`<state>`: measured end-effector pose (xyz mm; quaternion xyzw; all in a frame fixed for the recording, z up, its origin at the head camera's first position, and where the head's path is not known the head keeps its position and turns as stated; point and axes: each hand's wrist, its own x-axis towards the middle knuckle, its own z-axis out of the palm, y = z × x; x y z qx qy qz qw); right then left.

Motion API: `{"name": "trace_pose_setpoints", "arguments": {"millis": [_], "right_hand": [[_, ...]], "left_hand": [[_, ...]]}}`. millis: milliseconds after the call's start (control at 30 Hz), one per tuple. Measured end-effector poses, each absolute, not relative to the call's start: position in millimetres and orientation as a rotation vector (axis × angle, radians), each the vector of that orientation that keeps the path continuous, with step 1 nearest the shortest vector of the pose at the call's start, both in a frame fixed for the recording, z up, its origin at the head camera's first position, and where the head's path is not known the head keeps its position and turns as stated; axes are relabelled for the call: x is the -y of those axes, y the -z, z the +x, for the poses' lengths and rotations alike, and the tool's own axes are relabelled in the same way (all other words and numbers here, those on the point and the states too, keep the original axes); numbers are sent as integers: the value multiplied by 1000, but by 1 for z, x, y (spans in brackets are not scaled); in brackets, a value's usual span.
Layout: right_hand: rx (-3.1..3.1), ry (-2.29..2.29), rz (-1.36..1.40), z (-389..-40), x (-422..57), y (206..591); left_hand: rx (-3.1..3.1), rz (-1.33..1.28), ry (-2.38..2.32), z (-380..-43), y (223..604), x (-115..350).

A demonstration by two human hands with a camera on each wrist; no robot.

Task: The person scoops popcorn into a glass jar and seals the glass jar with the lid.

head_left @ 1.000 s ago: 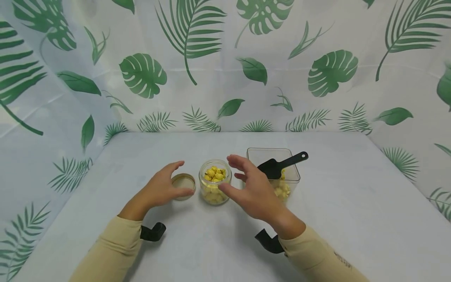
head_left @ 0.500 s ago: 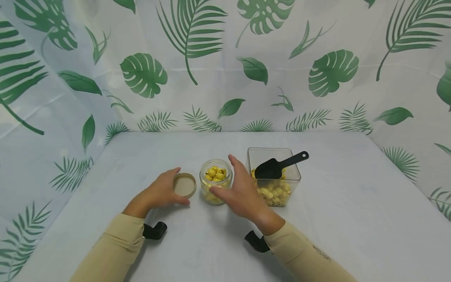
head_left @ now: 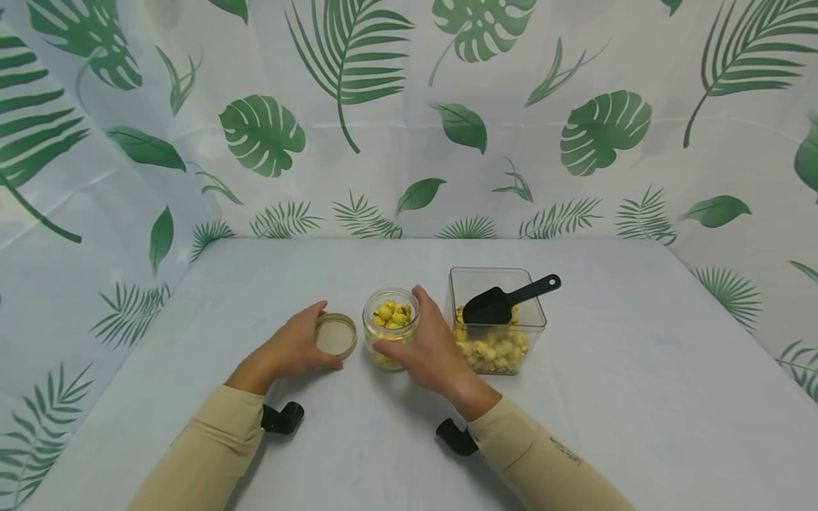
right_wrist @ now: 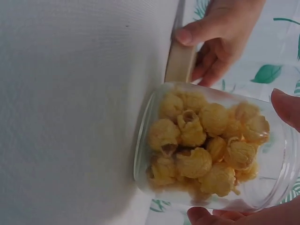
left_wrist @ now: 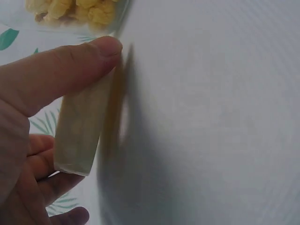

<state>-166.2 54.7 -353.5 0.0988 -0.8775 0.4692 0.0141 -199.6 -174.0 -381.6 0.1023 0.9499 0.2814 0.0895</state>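
A clear glass jar [head_left: 369,333] stands upright on the table, well filled with yellow popcorn [right_wrist: 197,145]. My right hand [head_left: 433,351] grips it from the right, thumb at the near side and fingers round the far side. To the jar's left, a round lid [head_left: 336,336] lies with its hollow inside facing up. My left hand [head_left: 287,349] holds this lid by its rim between thumb and fingers. In the left wrist view the thumb presses on the edge of the lid [left_wrist: 79,131], which is at or very near the tabletop.
Right of the jar stands a clear square tub [head_left: 537,328] with popcorn in its lower part. A black scoop [head_left: 492,306] lies in it, its handle reaching over the right rim. A leaf-patterned cloth [head_left: 396,142] hangs behind the white table [head_left: 613,397].
My right hand has moved left from beside the tub and closed round the jar. My left hand has come down and taken hold of the lid's rim.
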Motion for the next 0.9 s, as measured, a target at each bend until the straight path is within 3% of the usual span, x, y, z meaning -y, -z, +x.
{"name": "trace_pose_setpoints", "arguments": {"millis": [900], "right_hand": [[2628, -1611, 355, -168, -56, 362]], "left_hand": [[-2842, 773, -1302, -189, 325, 132]]}}
